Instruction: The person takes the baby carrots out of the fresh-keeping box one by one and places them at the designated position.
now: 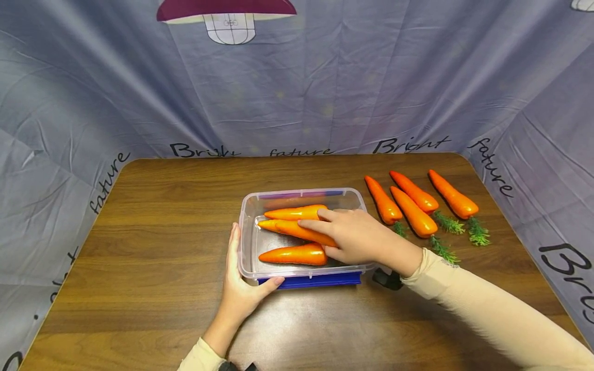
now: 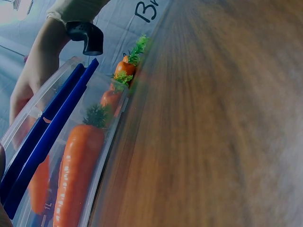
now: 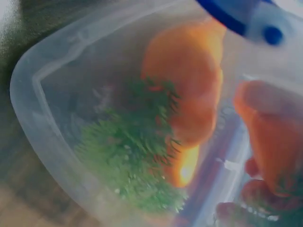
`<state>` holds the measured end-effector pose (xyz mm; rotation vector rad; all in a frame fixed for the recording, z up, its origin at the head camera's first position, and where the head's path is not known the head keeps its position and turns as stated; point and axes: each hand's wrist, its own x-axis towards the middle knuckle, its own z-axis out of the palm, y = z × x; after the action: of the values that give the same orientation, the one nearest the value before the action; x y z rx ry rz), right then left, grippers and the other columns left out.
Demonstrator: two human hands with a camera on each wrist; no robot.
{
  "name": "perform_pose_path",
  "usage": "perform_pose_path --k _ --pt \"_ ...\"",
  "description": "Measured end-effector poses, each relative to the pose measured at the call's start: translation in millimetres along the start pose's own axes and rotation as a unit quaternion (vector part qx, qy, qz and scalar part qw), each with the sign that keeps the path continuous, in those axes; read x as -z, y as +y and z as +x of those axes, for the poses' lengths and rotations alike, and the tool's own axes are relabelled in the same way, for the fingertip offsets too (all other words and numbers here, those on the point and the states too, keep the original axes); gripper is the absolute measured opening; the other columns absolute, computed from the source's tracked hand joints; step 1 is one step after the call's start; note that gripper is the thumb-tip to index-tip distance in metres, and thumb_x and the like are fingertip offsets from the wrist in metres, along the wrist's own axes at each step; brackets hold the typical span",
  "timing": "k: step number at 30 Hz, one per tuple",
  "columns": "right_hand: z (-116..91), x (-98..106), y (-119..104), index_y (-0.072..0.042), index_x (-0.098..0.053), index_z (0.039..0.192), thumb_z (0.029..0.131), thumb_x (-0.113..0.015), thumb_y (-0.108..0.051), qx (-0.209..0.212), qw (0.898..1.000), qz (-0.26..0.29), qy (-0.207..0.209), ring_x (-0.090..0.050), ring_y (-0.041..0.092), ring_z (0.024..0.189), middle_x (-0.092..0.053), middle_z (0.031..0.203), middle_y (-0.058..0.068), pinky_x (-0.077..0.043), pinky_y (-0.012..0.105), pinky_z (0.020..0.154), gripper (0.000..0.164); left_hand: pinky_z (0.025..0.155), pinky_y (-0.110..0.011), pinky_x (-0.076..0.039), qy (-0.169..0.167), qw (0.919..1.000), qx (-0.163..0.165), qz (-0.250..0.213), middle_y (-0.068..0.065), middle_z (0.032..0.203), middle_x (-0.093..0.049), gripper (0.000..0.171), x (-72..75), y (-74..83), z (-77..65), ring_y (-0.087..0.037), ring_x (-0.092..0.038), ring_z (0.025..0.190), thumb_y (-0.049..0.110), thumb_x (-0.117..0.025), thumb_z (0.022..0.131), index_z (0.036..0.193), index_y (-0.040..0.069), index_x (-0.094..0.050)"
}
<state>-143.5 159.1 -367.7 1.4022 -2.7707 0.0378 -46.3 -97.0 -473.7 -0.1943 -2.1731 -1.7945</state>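
Observation:
A clear plastic food container (image 1: 297, 274) with blue clips stands on the table in the head view. My left hand (image 1: 238, 293) grips its near left corner, thumb over the front rim and fingers along the left wall. Inside the container my right hand (image 1: 355, 237) holds an orange carrot (image 1: 284, 228), its tip pointing left. One carrot (image 1: 290, 212) lies behind it and another carrot (image 1: 292, 255) in front. Through the wall, the left wrist view shows a carrot (image 2: 78, 175) with its green top. Green leaves (image 3: 132, 151) appear blurred through the plastic in the right wrist view.
Several carrots (image 1: 413, 212) with green tops lie on the wooden table (image 1: 171, 226) right of the container, close to my right forearm. Printed grey-blue curtains (image 1: 297, 98) hang behind the table and at both sides.

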Motion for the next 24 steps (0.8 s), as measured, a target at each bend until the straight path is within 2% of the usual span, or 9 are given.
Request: perform_pose_path --k 4,6,9,12,16,18,20,23,24 --pt "-4 11 2 -0.03 -0.05 0.146 0.086 -0.07 -0.037 -0.007 0.999 -0.003 0.046 -0.054 0.016 0.079 -0.054 0.095 -0.003 -0.049 0.034 0.06 0.064 0.122 -0.016 -0.016 0.001 1.0 0.0 0.002 0.006 0.168 -0.009 0.133 0.0 -0.1 -0.2 -0.016 -0.015 0.154 0.004 -0.094 0.057 0.16 0.026 -0.014" --pt "-7 18 3 -0.029 -0.048 0.148 0.087 -0.068 -0.037 -0.015 0.997 0.0 0.072 -0.049 0.015 0.073 -0.052 0.09 -0.003 -0.044 0.031 0.056 0.065 0.122 -0.016 -0.017 0.0 1.0 0.0 0.001 0.006 0.168 -0.009 0.133 -0.2 -0.2 -0.3 -0.017 -0.015 0.154 0.003 -0.094 0.057 0.16 0.026 -0.014" --pt "-17 29 5 -0.028 -0.045 0.15 0.089 -0.065 -0.038 -0.04 0.993 0.008 0.112 -0.048 0.013 0.069 -0.056 0.09 -0.003 -0.042 0.029 0.055 0.065 0.122 -0.016 -0.017 0.0 1.0 -0.001 -0.002 0.006 0.168 -0.01 0.133 -0.4 -0.2 0.0 -0.017 -0.015 0.154 0.002 -0.094 0.057 0.16 0.026 -0.014" --pt "-33 38 8 -0.029 -0.042 0.151 0.09 -0.064 -0.041 -0.079 0.988 0.014 0.133 -0.049 0.013 0.067 -0.059 0.093 -0.003 -0.042 0.029 0.055 0.066 0.122 -0.016 -0.017 -0.001 1.0 -0.002 -0.008 0.006 0.168 -0.01 0.132 -1.0 -0.1 -0.4 -0.017 -0.015 0.154 0.002 -0.093 0.057 0.16 0.026 -0.014" --pt "-60 45 12 -0.032 -0.039 0.153 0.089 -0.065 -0.041 -0.137 0.981 0.021 0.133 -0.053 0.015 0.069 -0.06 0.085 -0.003 -0.041 0.032 0.055 0.069 0.121 -0.015 -0.017 -0.001 0.9999 -0.001 -0.011 0.002 0.168 -0.009 0.132 -1.7 0.1 -0.8 -0.017 -0.015 0.154 0.002 -0.093 0.057 0.16 0.025 -0.014" --pt "-75 46 14 -0.032 -0.038 0.153 0.089 -0.065 -0.039 -0.167 0.977 0.027 0.13 -0.062 0.021 0.077 -0.068 0.093 0.002 -0.047 0.038 0.057 0.07 0.121 -0.015 -0.017 0.0 0.9999 -0.002 -0.011 -0.002 0.169 -0.009 0.132 -2.0 -0.1 -1.1 -0.017 -0.014 0.154 0.002 -0.094 0.057 0.16 0.025 -0.014" --pt "-91 46 16 -0.031 -0.039 0.153 0.089 -0.066 -0.039 -0.193 0.973 0.032 0.125 -0.067 0.026 0.085 -0.072 0.108 0.009 -0.05 0.045 0.059 0.069 0.121 -0.015 -0.017 0.001 0.9999 -0.003 -0.01 -0.006 0.168 -0.009 0.132 -1.9 0.1 -0.9 -0.017 -0.015 0.154 0.002 -0.094 0.057 0.16 0.024 -0.014" --pt "-113 44 18 -0.03 -0.041 0.152 0.091 -0.065 -0.042 -0.242 0.965 0.046 0.093 -0.068 0.029 0.079 -0.069 0.123 0.016 -0.049 0.046 0.055 0.067 0.121 -0.015 -0.017 0.001 0.9999 -0.003 -0.013 -0.003 0.168 -0.01 0.132 -1.4 0.2 -1.0 -0.017 -0.015 0.154 0.001 -0.093 0.057 0.16 0.025 -0.014" --pt "-120 42 19 -0.031 -0.042 0.152 0.091 -0.065 -0.044 -0.254 0.962 0.049 0.081 -0.067 0.027 0.076 -0.07 0.123 0.015 -0.048 0.044 0.053 0.066 0.121 -0.016 -0.018 0.001 0.9999 -0.002 -0.014 -0.003 0.169 -0.009 0.132 -1.2 0.3 -0.9 -0.017 -0.015 0.154 0.001 -0.093 0.057 0.16 0.025 -0.014"
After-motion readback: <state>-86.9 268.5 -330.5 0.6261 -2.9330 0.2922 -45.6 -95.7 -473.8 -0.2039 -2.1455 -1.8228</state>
